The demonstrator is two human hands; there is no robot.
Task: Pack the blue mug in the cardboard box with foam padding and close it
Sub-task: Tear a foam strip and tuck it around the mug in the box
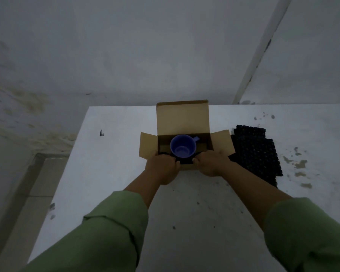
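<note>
A blue mug (182,146) stands upright inside the open cardboard box (183,118), its handle pointing to the back right. The box lid stands up at the back and both side flaps are spread out. My left hand (162,167) and my right hand (211,162) rest at the box's near edge, fingers curled over a dark strip of foam (185,160) along the front wall. What lies under the mug is mostly hidden.
A stack of black foam sheets (257,152) lies on the white table (116,154) right of the box. The table's left edge drops to a tiled floor. A wall stands behind. Paint stains mark the table's right side.
</note>
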